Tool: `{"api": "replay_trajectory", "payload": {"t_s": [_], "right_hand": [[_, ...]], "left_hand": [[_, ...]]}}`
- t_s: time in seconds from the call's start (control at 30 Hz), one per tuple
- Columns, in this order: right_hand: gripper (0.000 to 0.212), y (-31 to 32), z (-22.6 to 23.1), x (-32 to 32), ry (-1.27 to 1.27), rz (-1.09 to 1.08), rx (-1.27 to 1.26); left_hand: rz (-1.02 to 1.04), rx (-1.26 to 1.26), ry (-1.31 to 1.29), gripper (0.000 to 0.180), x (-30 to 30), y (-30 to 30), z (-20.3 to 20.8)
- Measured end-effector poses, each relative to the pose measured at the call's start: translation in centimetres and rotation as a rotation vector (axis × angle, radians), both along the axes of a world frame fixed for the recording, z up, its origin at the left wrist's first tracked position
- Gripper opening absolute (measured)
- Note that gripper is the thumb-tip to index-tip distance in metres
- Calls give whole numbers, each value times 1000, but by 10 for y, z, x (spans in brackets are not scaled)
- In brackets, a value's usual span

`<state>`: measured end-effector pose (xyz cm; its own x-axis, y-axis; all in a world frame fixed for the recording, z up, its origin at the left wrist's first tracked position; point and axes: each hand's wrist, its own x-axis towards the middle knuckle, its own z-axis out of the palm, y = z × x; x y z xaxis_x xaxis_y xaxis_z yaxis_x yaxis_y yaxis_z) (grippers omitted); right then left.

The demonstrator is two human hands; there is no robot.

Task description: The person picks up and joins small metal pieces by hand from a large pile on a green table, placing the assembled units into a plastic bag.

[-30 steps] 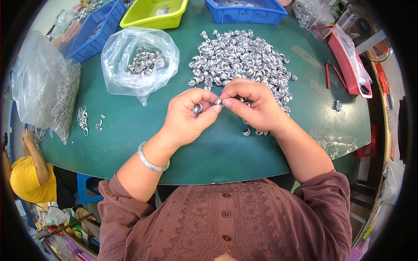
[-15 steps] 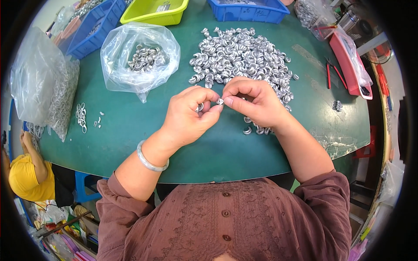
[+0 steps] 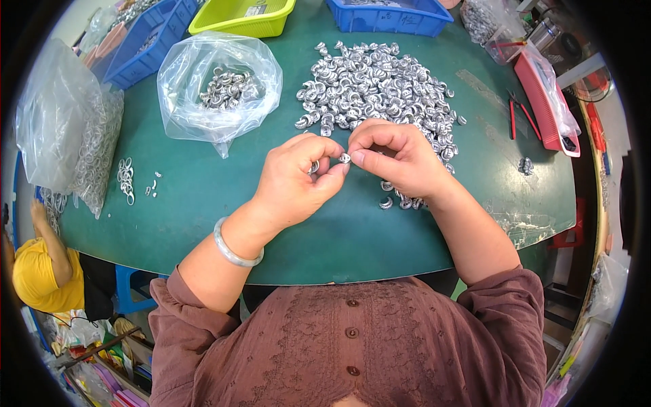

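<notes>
Over the near part of the green table (image 3: 380,251), my left hand (image 3: 295,178) pinches a small silver metal piece (image 3: 344,158) between thumb and forefinger. A silver ring (image 3: 314,167) shows within its curled fingers. My right hand (image 3: 399,161) meets it from the other side, with thumb and forefinger closed at the same piece. Just beyond the hands spreads a heap of small curved silver metal pieces (image 3: 380,81). A clear plastic bag (image 3: 264,102) with its mouth open stands left of the heap and holds more silver pieces (image 3: 229,89).
At the left stand a large bag of rings (image 3: 95,149) and some loose rings (image 3: 125,180). Blue baskets (image 3: 393,22) and a yellow-green basket (image 3: 251,26) line the far side. Red-handled pliers (image 3: 513,119) and a pink basket (image 3: 542,105) lie right. A person in yellow (image 3: 47,275) sits left.
Both hands stay together at the small metal piece, with hardly any shift. The person in yellow at the left has moved an arm slightly.
</notes>
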<state>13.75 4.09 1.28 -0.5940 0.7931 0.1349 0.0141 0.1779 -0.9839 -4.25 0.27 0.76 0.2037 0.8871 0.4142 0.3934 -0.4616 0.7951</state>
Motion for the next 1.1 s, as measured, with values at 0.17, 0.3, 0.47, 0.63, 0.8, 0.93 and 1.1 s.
{"api": "replay_trajectory", "payload": {"t_s": [0.17, 0.3, 0.47, 0.63, 0.8, 0.93, 1.1], "right_hand": [[6, 0, 0, 0, 7, 3, -28], [7, -1, 1, 0, 1, 2, -53], [7, 0, 0, 0, -9, 4, -53], [7, 0, 0, 1, -17, 4, -74], [7, -1, 1, 0, 11, -5, -114], [8, -1, 2, 0, 7, -5, -137], [9, -1, 3, 0, 0, -18, -156]], "left_hand": [[-1, 9, 3, 12, 0, 0, -1], [0, 22, 2, 12, 1, 0, -2], [4, 18, 12, 12, 1, 0, -2], [9, 18, 22, 12, 1, 0, -1], [13, 1, 15, 12, 2, 0, -2], [9, 0, 10, 12, 2, 0, -2], [-19, -27, 1, 11, 1, 0, -2]]}}
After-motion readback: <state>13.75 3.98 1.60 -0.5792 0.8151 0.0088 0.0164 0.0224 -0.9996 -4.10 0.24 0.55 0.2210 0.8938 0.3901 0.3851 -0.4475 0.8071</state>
